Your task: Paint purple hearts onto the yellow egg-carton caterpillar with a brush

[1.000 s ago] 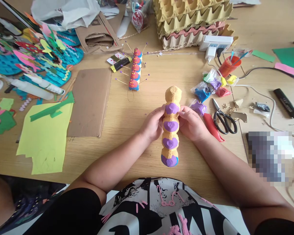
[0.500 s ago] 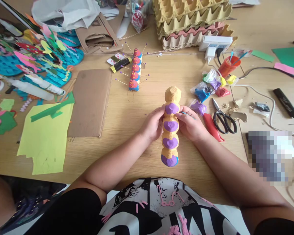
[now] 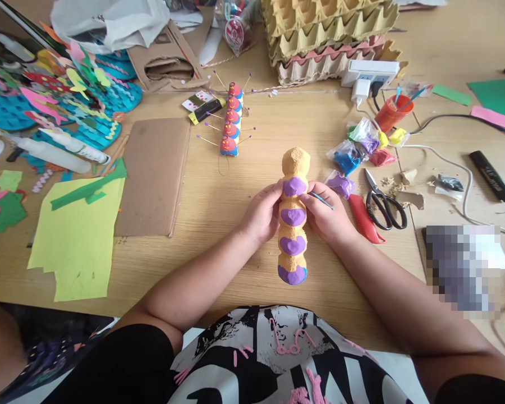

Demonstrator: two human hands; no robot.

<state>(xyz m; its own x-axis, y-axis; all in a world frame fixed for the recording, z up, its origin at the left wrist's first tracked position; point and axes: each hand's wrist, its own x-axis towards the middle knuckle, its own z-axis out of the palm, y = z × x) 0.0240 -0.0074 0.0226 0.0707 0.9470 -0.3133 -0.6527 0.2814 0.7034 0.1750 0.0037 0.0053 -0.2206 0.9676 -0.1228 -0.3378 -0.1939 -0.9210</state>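
Note:
A segmented craft caterpillar (image 3: 293,231), orange with purple clay patches on all but its top segment, is held upright before me. Its lowest segment shows a little blue at the edges. My left hand (image 3: 264,213) grips it from the left near the upper segments, thumb at the top purple patch. My right hand (image 3: 330,214) is closed at its other side, with the thumb touching near that same patch. A thin blue clay tool (image 3: 322,201) sticks out from between the right fingers; its other end is hidden. Beyond stands a red and blue caterpillar (image 3: 232,120) with purple-tipped sticks.
Right of my hands lie bagged clay (image 3: 347,160), black-handled scissors (image 3: 382,205), a red-handled item (image 3: 365,219) and an orange cup (image 3: 393,114). Egg trays (image 3: 332,33) are stacked behind. Leftward are cardboard (image 3: 154,177), yellow paper (image 3: 82,241) and glue bottles (image 3: 73,145).
The blue tool in my right hand has shifted slightly, and more of it shows between the fingers. Both hands stay around the orange caterpillar, which has hardly moved.

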